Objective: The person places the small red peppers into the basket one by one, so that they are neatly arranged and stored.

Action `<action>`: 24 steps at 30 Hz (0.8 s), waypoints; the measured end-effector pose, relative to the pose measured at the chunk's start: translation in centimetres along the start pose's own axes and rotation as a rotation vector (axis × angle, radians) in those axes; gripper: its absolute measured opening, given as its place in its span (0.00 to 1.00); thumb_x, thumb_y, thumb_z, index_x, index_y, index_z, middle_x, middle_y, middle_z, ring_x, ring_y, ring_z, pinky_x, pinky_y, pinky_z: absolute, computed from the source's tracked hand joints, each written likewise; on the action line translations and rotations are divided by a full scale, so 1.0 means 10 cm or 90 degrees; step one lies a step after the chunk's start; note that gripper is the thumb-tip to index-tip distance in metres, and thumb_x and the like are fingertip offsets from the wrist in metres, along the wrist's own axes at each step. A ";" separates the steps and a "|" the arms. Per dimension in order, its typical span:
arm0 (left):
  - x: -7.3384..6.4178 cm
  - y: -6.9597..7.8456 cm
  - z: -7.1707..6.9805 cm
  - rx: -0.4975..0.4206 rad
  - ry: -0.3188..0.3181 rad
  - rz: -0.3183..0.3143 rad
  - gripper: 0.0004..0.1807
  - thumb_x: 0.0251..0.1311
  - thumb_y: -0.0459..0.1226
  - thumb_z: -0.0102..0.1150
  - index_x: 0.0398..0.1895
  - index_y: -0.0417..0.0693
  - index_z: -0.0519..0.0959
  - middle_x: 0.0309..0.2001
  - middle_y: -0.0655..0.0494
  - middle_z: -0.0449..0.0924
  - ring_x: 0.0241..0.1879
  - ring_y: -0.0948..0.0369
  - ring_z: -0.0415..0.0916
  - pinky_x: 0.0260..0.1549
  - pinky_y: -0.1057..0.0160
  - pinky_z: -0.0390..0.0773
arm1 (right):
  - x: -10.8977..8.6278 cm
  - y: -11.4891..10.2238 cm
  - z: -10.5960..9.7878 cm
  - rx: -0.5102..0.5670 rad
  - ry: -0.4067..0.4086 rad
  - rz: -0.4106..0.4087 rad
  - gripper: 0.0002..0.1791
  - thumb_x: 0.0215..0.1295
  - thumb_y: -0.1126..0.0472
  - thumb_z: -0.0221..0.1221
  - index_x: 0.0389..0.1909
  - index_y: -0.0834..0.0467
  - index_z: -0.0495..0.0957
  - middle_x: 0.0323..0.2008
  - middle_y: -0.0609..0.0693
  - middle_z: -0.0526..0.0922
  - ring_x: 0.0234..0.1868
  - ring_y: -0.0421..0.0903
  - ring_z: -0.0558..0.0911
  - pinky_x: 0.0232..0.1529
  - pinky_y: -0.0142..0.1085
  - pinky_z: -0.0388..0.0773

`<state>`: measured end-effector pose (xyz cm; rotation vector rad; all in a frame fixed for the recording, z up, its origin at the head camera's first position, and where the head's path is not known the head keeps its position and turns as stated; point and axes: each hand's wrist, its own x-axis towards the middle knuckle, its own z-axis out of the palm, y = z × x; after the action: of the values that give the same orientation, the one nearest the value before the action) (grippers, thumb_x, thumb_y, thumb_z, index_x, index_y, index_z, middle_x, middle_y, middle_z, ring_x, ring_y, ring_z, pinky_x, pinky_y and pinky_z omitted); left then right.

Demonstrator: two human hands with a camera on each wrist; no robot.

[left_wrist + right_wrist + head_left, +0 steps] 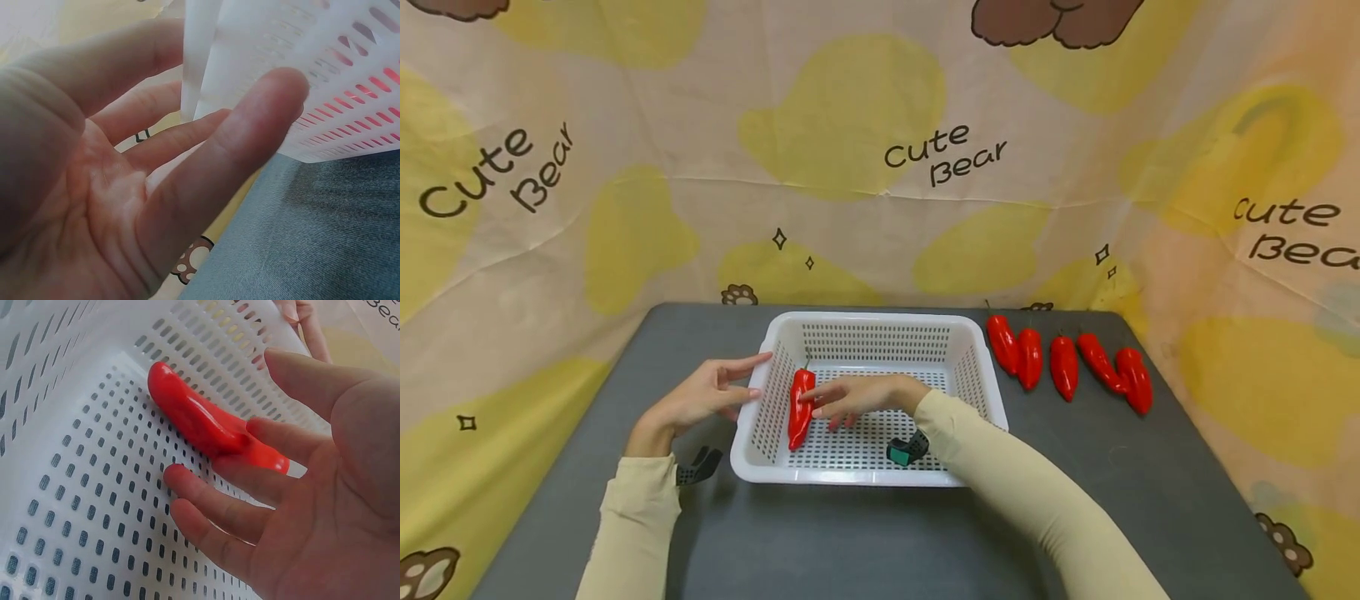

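Observation:
A white perforated plastic basket (880,477) sits on the table, and one red chili pepper (801,408) lies lengthwise along its left side. In the right wrist view the glossy pepper (194,415) rests on the slotted floor. My right hand (868,396) is inside the basket with fingers spread and relaxed. Its fingertips (259,428) are at the pepper's side, seemingly touching it, and nothing is gripped. My left hand (703,392) is at the basket's left rim, index finger and thumb extended against it. The left wrist view shows its thumb (275,106) beside the basket's outer wall.
Several red chili peppers (1063,367) lie in a loose row on the grey table (865,542), right of the basket. A patterned cloth (850,167) hangs behind and around the table. Dark bands with cameras sit on both wrists.

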<state>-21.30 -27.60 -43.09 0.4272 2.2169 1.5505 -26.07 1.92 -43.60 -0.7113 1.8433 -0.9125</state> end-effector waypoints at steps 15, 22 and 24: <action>-0.01 -0.01 0.01 -0.008 0.005 0.009 0.38 0.68 0.37 0.62 0.78 0.45 0.59 0.75 0.31 0.60 0.49 0.51 0.86 0.38 0.48 0.89 | 0.03 0.03 0.02 -0.011 -0.021 -0.010 0.33 0.73 0.46 0.56 0.77 0.43 0.61 0.78 0.49 0.61 0.58 0.46 0.82 0.60 0.41 0.81; -0.01 -0.01 0.02 -0.017 0.002 0.007 0.38 0.68 0.36 0.62 0.78 0.44 0.59 0.75 0.31 0.59 0.51 0.49 0.85 0.38 0.47 0.89 | 0.02 0.04 0.00 -0.009 -0.013 -0.009 0.34 0.73 0.47 0.56 0.78 0.44 0.61 0.77 0.50 0.64 0.57 0.47 0.83 0.57 0.40 0.82; -0.01 -0.01 0.02 -0.016 0.002 0.009 0.38 0.68 0.36 0.62 0.78 0.44 0.59 0.75 0.31 0.59 0.50 0.49 0.85 0.38 0.47 0.89 | 0.01 0.03 -0.01 -0.014 -0.006 -0.010 0.35 0.72 0.46 0.57 0.78 0.44 0.61 0.76 0.51 0.64 0.56 0.48 0.83 0.57 0.41 0.83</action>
<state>-21.14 -27.51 -43.24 0.4337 2.1997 1.5856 -26.19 2.05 -43.88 -0.7427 1.8443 -0.8986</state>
